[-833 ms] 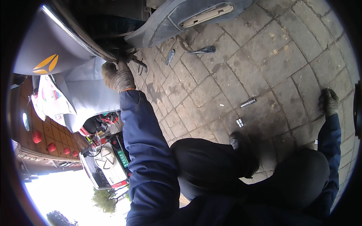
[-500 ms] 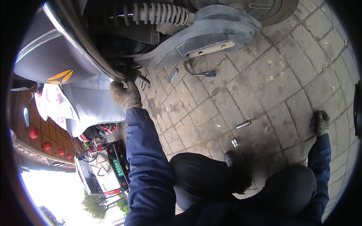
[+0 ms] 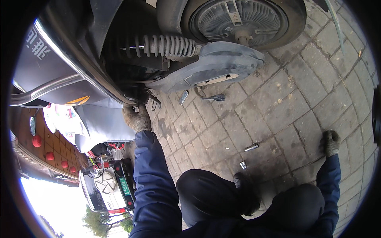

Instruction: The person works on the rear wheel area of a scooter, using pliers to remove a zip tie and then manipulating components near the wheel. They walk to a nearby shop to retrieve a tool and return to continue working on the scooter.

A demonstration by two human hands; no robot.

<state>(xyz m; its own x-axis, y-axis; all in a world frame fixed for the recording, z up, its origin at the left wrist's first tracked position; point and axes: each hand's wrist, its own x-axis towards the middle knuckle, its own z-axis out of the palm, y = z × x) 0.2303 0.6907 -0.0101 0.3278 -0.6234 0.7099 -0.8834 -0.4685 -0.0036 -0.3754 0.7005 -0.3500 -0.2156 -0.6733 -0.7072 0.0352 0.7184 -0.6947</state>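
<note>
My left hand [image 3: 137, 118], in a knitted work glove, is closed round the lower edge of the scooter's grey body panel [image 3: 63, 92], where the chrome trim [image 3: 87, 71] ends. Just beside it a kickstand-like metal piece [image 3: 154, 101] sticks out under the scooter. Away on the right, my gloved right hand [image 3: 331, 142] hangs low by the paving, its fingers curled; whatever may be in them is hidden. On the paving between the hands lie a long socket [image 3: 251, 147] and a short chrome socket [image 3: 243, 164].
Above the paving are the scooter's coil spring [image 3: 166, 46], grey swingarm cover [image 3: 222, 65] and rear wheel [image 3: 242, 23]. A dark pedal-like lever [image 3: 214, 97] and a small reflective piece [image 3: 183, 97] show below the cover. A white car [image 3: 105, 190] stands at the lower left.
The view has shifted, so the scooter sits lower and more of its wheel shows. My left hand keeps its hold on the panel edge; my right hand stays low at the right.
</note>
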